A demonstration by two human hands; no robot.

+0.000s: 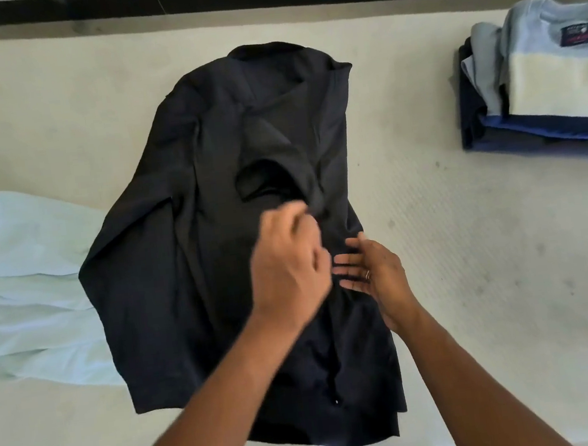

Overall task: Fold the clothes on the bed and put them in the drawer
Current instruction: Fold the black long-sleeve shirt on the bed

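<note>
Lying spread across the middle of the bed (pixel 474 275), the black shirt (pixel 188 271) has its collar at the far end and its hem at the near edge, with one side folded in over the body. Of the two hands, the left hand (pixel 289 271) is curled, its fingertips pinching a fold of the shirt's dark cloth near the centre, though motion blur softens the grip. Just right of it, the right hand (pixel 377 274) is released, fingers straight and resting against the shirt. A light blue garment (pixel 18 291) lies crumpled at the left, partly under the shirt. A stack of folded clothes (pixel 544 84) sits at the far right of the bed.
</note>
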